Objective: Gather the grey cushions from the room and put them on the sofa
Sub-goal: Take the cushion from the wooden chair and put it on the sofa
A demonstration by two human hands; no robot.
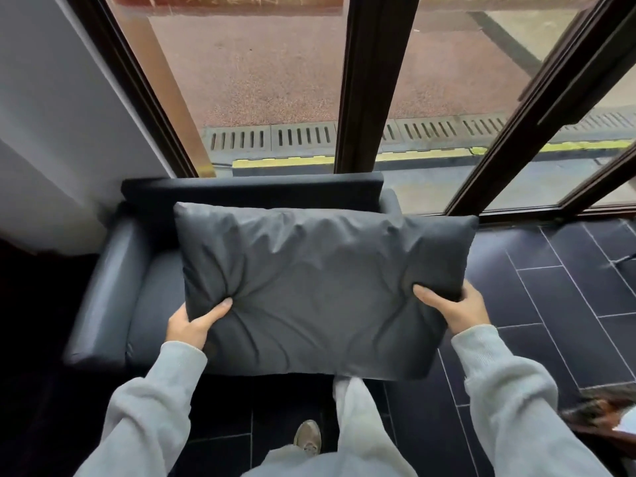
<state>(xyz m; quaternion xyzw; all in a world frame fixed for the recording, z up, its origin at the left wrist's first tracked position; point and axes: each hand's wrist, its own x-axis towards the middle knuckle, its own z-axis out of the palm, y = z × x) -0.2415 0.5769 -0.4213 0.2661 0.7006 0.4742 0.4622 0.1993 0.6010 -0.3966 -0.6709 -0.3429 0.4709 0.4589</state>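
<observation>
Cushion: grey cushion (320,287), creased and slightly tilted, held in the air over the seat of the sofa (103,290), not resting on it.
Left hand: left hand (192,323) closed on the cushion's near left corner, thumb pressed into the top face.
Right hand: right hand (454,309) closed on the near right edge, thumb on top, fingers hidden underneath.
Sofa: dark, smooth upholstery, backrest against the window (275,80), left armrest beside a pale wall (51,115).
Floor: dark rectangular tiles (550,297) with light grout lines.
Outside: reddish paving and a slotted drain grate (272,137) beyond the glass.
Window frame: dark uprights.
</observation>
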